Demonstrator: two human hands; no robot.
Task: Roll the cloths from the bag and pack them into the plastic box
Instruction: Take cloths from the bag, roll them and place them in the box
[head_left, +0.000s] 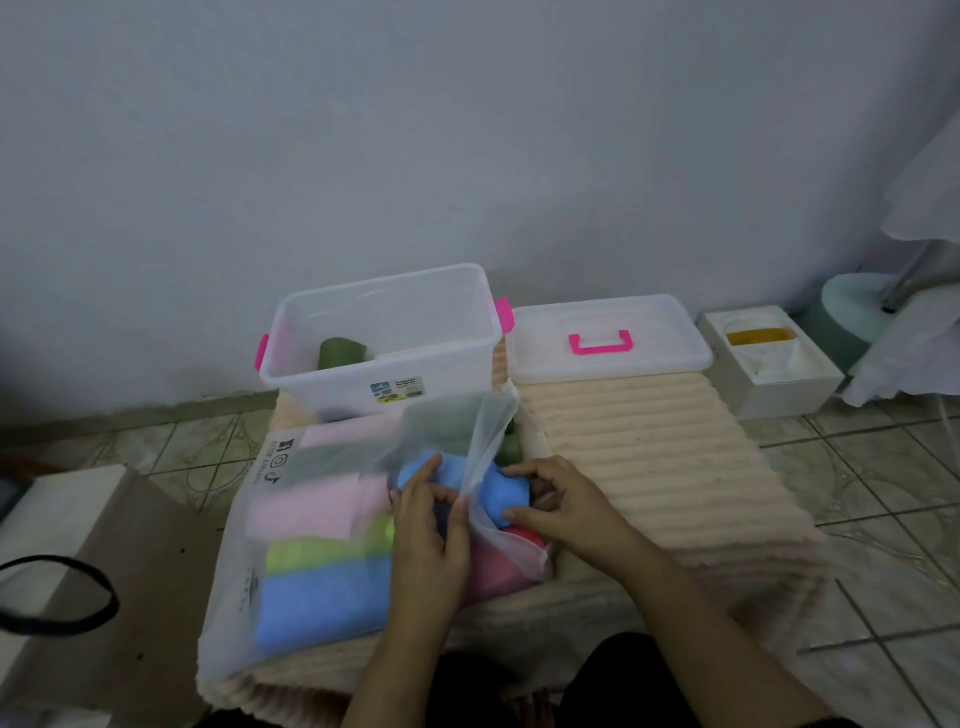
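Note:
A frosted plastic bag (291, 540) lies on a ribbed peach mat, holding folded pink, green and blue cloths. At its open right end sits a blue cloth (498, 496). My left hand (431, 525) pinches the bag's thin edge beside that cloth. My right hand (561, 504) grips the blue cloth from the right, fingers curled on it. A red cloth (498, 564) shows under the bag mouth. Behind stands the clear plastic box (384, 384) with pink latches, a rolled green cloth (337, 353) inside it.
The box's clear lid (608, 364) with a pink handle lies to the right on the peach mat (649, 457). A white square container (769, 364) stands further right. Brown cardboard (130, 571) and a black strap (57, 597) lie at the left, on tiled floor.

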